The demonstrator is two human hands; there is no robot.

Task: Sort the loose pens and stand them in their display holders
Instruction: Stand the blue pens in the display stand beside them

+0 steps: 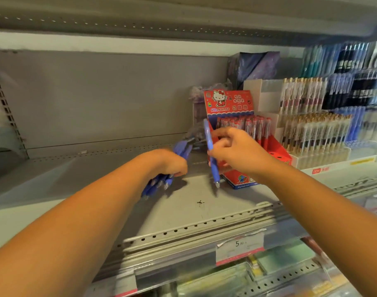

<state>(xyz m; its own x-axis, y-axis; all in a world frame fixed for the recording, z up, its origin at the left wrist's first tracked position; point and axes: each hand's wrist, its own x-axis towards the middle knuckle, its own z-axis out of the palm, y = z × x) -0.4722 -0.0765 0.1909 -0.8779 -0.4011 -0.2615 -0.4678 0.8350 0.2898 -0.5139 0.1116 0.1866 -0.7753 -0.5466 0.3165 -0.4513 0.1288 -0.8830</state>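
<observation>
We are sorting: left hand (172,165) gripping a blue pen bundle (182,148), right hand (239,150) pinching a single pen (207,133), probably adding it next.

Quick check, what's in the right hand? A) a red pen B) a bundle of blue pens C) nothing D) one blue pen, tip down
D: the right hand pinches a single blue pen with its tip pointing down, while the bundle of blue pens is gripped in the left hand.
</observation>
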